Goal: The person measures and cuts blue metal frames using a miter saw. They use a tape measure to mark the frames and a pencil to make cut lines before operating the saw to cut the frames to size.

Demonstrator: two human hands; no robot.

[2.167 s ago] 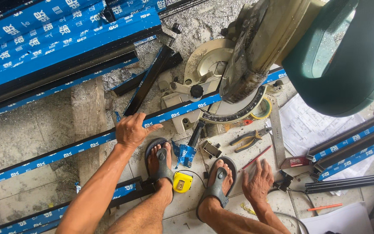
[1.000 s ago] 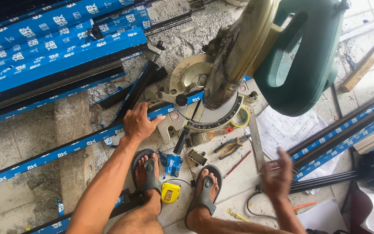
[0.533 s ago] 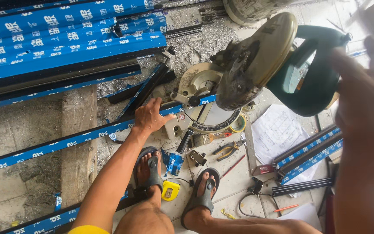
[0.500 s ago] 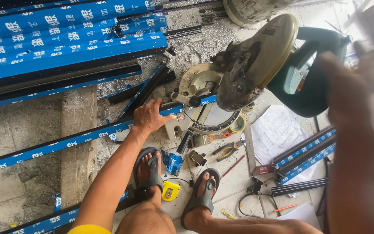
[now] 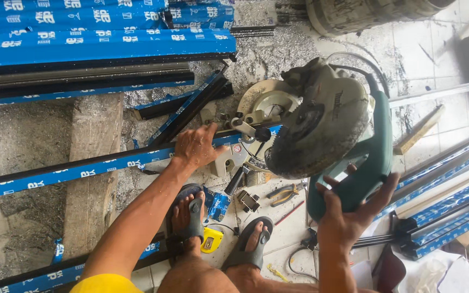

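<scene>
My left hand (image 5: 195, 146) presses flat on a long aluminium profile wrapped in blue film (image 5: 82, 171), which runs across the floor onto the base of a mitre saw (image 5: 261, 103). The saw's head (image 5: 321, 127), a grey blade guard on a teal-green motor housing, is raised over the base. My right hand (image 5: 351, 214) grips the teal handle (image 5: 362, 179) from below, fingers curled round it. My feet in grey sandals (image 5: 191, 225) rest on the floor just below the profile.
Stacked blue-filmed profiles (image 5: 99, 40) lie at the top left and more (image 5: 451, 201) at the right. A yellow tape measure (image 5: 211, 240), pliers (image 5: 282, 194), a blue box (image 5: 219, 205) and small parts lie near my feet. A wooden block (image 5: 90, 179) supports the profile. Metal shavings cover the floor.
My right hand rose from the floor tools up through the view and now grips the saw handle. The left hand has stayed on the profile. The camera has tilted, bringing the saw head nearer the centre.
</scene>
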